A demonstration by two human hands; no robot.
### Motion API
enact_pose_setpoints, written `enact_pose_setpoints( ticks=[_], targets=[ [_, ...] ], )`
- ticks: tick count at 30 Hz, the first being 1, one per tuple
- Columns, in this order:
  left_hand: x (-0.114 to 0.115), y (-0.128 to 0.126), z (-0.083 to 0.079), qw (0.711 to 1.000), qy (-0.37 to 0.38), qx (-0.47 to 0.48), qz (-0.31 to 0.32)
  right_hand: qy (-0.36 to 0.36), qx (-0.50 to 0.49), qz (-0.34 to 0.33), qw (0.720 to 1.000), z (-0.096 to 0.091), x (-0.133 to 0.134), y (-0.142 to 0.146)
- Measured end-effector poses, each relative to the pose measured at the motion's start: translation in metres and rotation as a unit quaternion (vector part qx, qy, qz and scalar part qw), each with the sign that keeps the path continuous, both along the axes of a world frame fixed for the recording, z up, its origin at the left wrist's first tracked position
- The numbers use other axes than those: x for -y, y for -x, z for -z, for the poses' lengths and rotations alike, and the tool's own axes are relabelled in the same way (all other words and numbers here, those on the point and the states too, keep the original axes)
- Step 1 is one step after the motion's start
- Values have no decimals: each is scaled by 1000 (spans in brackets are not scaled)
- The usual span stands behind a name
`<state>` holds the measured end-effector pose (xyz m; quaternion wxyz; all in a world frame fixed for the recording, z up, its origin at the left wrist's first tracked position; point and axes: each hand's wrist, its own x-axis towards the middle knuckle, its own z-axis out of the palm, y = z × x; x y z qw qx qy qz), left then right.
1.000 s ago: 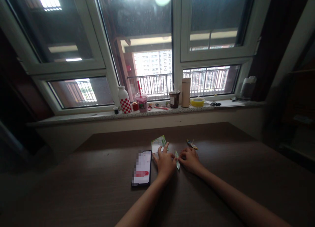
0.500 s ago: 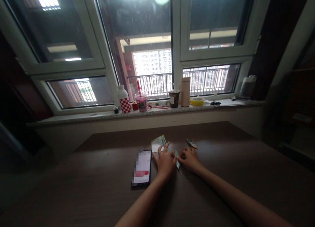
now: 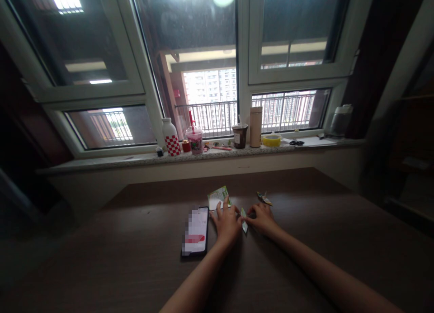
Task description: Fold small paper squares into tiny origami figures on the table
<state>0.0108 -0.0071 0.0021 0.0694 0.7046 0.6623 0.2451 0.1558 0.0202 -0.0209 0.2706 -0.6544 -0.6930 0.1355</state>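
A small, narrow piece of folded light-green paper (image 3: 244, 223) is between my two hands on the table. My right hand (image 3: 262, 220) pinches its right side with thumb and forefinger, the other fingers curled. On its left side, my left hand (image 3: 228, 221) grips the paper with thumb and forefinger while its other fingers spread out to the left. Those fingers reach over the lower edge of a flat green-and-white printed sheet (image 3: 217, 197). Just beyond my right hand lies a small folded piece of patterned paper (image 3: 264, 198).
A phone (image 3: 195, 231) with a lit screen lies left of my left hand on the dark brown table (image 3: 135, 277). Along the windowsill stand a checkered bottle (image 3: 171, 139), a pink drink cup (image 3: 194, 141), a dark drink cup (image 3: 239, 136), a beige flask (image 3: 256, 127), yellow tape (image 3: 271, 140) and scissors (image 3: 297, 142).
The raised fingers of my left hand have shifted slightly and lowered toward the printed sheet. My right hand and the folded paper stay almost in place.
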Motion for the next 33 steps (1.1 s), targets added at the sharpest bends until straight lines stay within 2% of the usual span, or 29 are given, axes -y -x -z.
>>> enact_pose_setpoints(
  ticks=[9,14,24,28,33],
  targets=[
    [0,0,1,1000,-6,-4,24,-28,-35,-18,999,-3,10,-1],
    [-2,1,4,999,1,42,21,-45,-43,-25,998,-1,15,-1],
    [-3,3,5,990,-53,129,14,-83,-110,-66,988,8,6,-7],
    [-3,3,5,989,-62,137,15,-98,-152,-83,980,10,4,-10],
    [-2,2,5,990,-50,134,22,-112,-156,-91,977,9,5,-10]
  ],
)
